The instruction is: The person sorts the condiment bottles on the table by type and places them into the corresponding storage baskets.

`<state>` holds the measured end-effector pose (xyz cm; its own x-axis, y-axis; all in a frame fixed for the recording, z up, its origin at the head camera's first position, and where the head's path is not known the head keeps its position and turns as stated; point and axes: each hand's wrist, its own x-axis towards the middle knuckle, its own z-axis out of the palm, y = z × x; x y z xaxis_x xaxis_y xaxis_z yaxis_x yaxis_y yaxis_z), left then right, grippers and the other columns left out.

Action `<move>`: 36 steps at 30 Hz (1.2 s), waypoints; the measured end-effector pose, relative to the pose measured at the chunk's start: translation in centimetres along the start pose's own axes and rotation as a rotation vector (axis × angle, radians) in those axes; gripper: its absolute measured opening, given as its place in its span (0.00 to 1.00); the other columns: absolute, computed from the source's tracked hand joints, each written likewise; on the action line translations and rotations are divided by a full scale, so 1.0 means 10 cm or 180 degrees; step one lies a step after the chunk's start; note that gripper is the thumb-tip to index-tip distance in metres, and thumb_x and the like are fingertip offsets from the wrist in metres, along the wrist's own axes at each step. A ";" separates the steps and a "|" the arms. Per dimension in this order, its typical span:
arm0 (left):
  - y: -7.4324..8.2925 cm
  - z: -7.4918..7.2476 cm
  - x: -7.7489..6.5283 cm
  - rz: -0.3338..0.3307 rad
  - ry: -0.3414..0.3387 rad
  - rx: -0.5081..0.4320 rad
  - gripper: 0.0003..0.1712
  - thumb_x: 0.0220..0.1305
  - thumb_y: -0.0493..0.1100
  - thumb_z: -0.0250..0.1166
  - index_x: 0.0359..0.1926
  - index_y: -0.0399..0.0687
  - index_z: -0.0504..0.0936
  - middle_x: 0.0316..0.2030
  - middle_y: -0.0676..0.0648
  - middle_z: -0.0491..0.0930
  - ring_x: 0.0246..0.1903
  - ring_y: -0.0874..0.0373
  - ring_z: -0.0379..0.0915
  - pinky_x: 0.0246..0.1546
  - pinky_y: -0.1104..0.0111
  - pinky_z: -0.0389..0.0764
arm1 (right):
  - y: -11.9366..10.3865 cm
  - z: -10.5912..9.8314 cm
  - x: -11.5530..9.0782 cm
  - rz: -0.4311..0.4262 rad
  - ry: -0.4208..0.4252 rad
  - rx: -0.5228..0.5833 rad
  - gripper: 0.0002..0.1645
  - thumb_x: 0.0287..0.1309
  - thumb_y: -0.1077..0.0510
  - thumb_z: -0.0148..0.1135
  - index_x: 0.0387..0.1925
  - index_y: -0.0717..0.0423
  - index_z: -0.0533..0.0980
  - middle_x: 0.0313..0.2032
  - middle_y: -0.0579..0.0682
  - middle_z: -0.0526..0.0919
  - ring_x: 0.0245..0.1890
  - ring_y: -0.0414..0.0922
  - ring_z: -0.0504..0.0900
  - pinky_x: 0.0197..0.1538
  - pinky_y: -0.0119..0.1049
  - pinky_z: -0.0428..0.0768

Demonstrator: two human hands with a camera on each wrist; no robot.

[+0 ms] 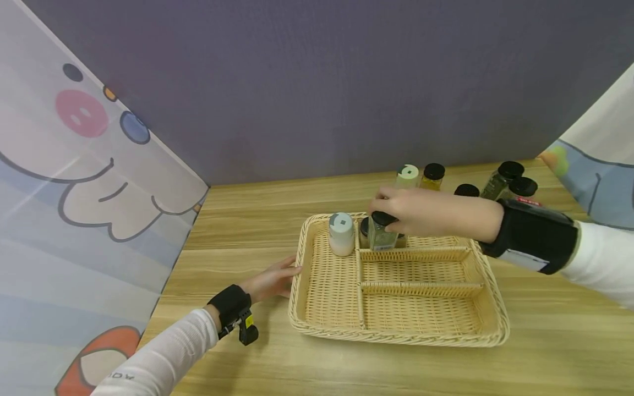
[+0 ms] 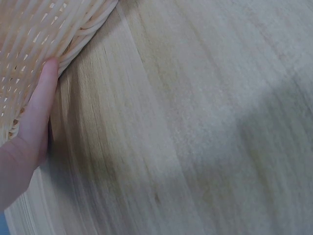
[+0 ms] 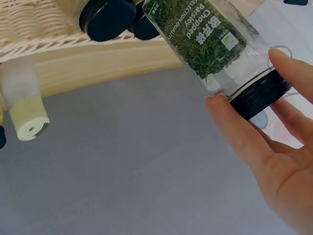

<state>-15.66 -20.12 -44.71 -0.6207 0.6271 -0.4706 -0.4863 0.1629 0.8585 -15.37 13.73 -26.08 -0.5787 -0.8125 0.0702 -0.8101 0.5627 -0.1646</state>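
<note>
- Your right hand (image 1: 403, 206) grips the parsley jar (image 3: 200, 44) by its black cap, thumb on one side, fingers on the other.
- Parsley jar is at the basket's (image 1: 406, 339) back-right compartment, cap up, label readable from the right wrist; can't tell if its base touches anything.
- Two black-capped jars (image 3: 107, 22) sit in that compartment, right by the one you're holding.
- Your left hand (image 1: 274, 279) lies against the basket's left wall, outside, digits extended rather than curled round it.
- White jar (image 1: 342, 236) stands at the back of the long left compartment.
- Behind the basket on your table (image 1: 238, 231): green-lidded jar (image 1: 407, 176), yellow jar (image 1: 430, 182) just beside it.
- Farther right, partly behind your right arm: herb jar (image 1: 495, 186) and red-labelled jar (image 1: 523, 188), close together.
- Grey wall (image 1: 317, 93) at the back.
</note>
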 end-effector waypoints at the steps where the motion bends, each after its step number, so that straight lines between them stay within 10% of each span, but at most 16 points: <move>1: 0.00 0.00 0.00 0.0003 -0.0004 -0.0002 0.34 0.68 0.45 0.44 0.68 0.54 0.39 0.64 0.38 0.52 0.62 0.43 0.50 0.49 0.48 0.67 | -0.01 0.01 0.00 -0.0017 -0.0012 -0.0029 0.22 0.44 0.62 0.67 0.44 0.58 0.72 0.38 0.55 0.72 0.29 0.46 0.77 0.28 0.31 0.76; 36: -0.02 -0.03 0.02 -0.0004 -0.0019 -0.0030 0.36 0.66 0.48 0.47 0.68 0.55 0.39 0.64 0.37 0.52 0.60 0.43 0.54 0.49 0.49 0.68 | -0.16 0.45 0.03 0.0047 -0.0283 0.0151 0.22 0.47 0.61 0.65 0.47 0.57 0.71 0.37 0.54 0.71 0.32 0.45 0.76 0.30 0.33 0.76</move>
<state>-15.87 -20.23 -45.00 -0.6164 0.6315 -0.4704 -0.4928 0.1565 0.8559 -13.86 11.94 -30.18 -0.5782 -0.8157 -0.0199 -0.7950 0.5686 -0.2114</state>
